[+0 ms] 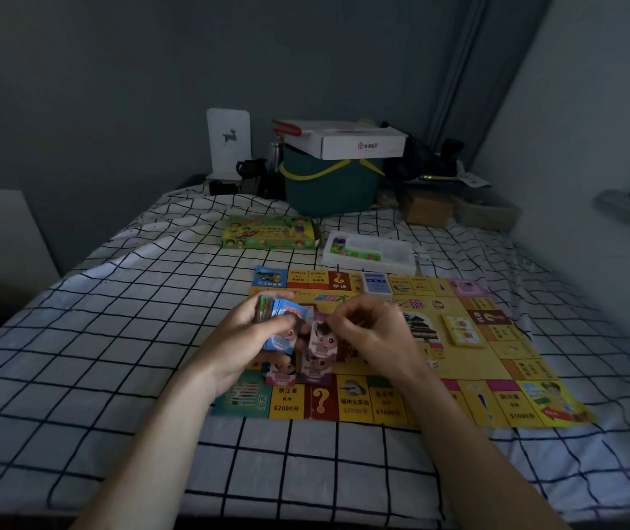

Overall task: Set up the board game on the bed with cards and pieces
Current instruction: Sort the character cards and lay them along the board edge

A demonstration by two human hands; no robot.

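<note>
Left hand (256, 334) grips the card stack (281, 323); right fingers (338, 319) pinch its top card.

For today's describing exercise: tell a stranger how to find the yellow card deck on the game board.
Start at the yellow game board lying on the checked bedsheet. Look toward its right side, just past the temple picture. The yellow deck lies there; the other deck, at the far edge, is blue.

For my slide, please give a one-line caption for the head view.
Left hand holds a stack of play money; right hand pinches one note above the board.
</note>
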